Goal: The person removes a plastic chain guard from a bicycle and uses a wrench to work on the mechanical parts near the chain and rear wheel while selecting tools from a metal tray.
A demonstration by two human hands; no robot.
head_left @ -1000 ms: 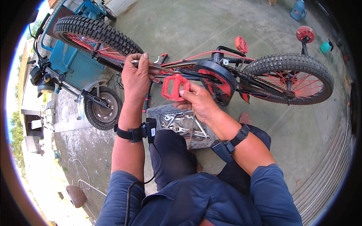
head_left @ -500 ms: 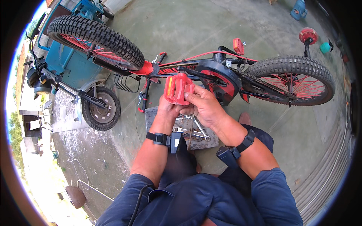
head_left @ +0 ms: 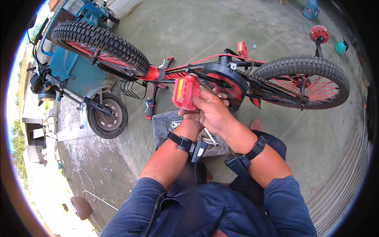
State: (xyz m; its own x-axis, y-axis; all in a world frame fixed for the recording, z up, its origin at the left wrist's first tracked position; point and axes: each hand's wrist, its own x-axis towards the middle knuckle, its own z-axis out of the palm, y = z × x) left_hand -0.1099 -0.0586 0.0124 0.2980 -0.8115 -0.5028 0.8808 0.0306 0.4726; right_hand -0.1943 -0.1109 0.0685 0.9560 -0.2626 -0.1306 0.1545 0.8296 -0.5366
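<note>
A red plastic bike pedal (head_left: pixel 186 93) with a yellow reflector sits on the crank arm of an upturned black and red bicycle (head_left: pixel 224 63). My right hand (head_left: pixel 214 112) is closed on the pedal's right side and lower edge, thumb on top. Behind it, my left hand (head_left: pixel 192 125) is mostly hidden; fingertips showing beyond the right hand appear to be its own, closed at the end of a slim wrench (head_left: pixel 208 87). That wrench slants from near the pedal's axle down to those fingers. Below both hands, several wrenches (head_left: pixel 210 138) lie on a grey slab (head_left: pixel 162 123).
A blue three-wheeler (head_left: pixel 65 67) stands at left, its front wheel (head_left: pixel 106 115) near the slab. The bicycle's knobbly wheels stick up: one (head_left: pixel 100 45) at upper left, the other (head_left: pixel 302 83) at right. A blue jug (head_left: pixel 311 10) and a green bottle (head_left: pixel 340 47) stand far right.
My left hand has moved rightward from beneath the pedal to behind my right hand. The wrench now shows beside the pedal axle. The pedal has turned slightly; my right hand stays on it.
</note>
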